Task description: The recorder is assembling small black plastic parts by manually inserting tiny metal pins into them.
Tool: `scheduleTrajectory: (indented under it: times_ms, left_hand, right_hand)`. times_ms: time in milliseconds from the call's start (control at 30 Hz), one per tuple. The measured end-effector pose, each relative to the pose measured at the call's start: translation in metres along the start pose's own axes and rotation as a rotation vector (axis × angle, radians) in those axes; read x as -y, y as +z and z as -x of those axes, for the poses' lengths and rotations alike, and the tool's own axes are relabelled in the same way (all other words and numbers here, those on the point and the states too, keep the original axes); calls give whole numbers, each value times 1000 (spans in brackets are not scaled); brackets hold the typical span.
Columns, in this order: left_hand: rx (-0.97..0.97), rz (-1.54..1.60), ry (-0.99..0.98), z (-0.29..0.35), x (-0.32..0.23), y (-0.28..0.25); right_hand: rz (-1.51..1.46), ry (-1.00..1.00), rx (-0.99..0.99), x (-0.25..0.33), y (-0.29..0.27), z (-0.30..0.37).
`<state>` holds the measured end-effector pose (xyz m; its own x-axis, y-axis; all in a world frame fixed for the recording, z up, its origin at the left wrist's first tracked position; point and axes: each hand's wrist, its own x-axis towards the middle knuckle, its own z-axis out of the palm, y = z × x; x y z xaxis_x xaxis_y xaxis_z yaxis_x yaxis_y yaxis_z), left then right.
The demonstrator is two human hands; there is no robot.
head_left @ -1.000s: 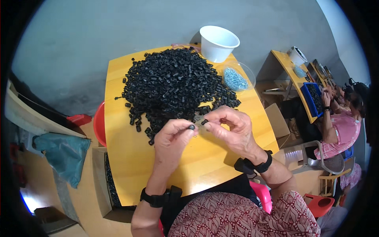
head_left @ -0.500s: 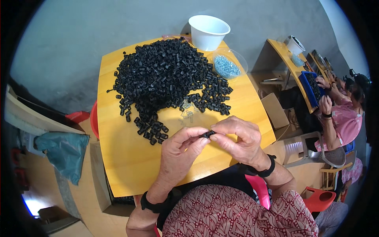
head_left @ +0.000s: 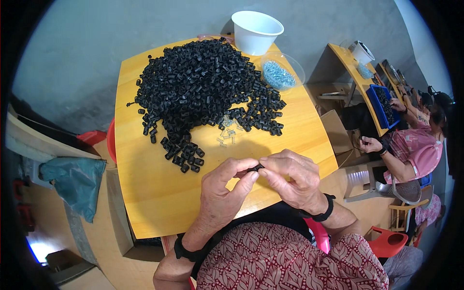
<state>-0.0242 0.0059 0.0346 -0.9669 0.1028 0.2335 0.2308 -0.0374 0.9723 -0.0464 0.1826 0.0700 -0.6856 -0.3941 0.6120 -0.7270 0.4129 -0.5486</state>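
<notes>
Between my fingertips, over the near part of the yellow table [head_left: 159, 212], is a small black plastic piece [head_left: 256, 167]. My left hand [head_left: 224, 186] pinches its left end between thumb and fingers. From the other side my right hand [head_left: 292, 176] pinches it too, and the fingers hide most of it. Beyond my hands lies a big heap of black plastic pieces [head_left: 198, 82], with loose ones [head_left: 186, 157] spilling toward me. Several small metal springs [head_left: 228, 135] lie in front of the heap.
A white bucket [head_left: 256, 36] stands at the far edge, beside a clear round tub [head_left: 279, 75] of bluish springs. To the right, a person in a pink shirt [head_left: 411, 154] sits by a blue tray [head_left: 383, 106]. A cardboard box [head_left: 333, 130] and a teal bag [head_left: 77, 183] flank the table.
The view has shifted slightly, so the table and heap sit a little higher and further left. Both hands keep their pinch on the black piece. The co-worker's hand has lowered.
</notes>
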Motion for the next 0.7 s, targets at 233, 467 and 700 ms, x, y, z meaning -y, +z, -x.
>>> scheduleTrajectory:
  times_ms: [233,467,700]
  left_hand:
    - [9,65,-54,2,5,2]
    - [-4,0,-12,0,6,5]
    - [17,10,-50,2,11,5]
  right_hand:
    - [-20,40,30,-2,-1,6]
    - [71,42,16,4,-2,7]
    - [34,57,76,2,-5,5]
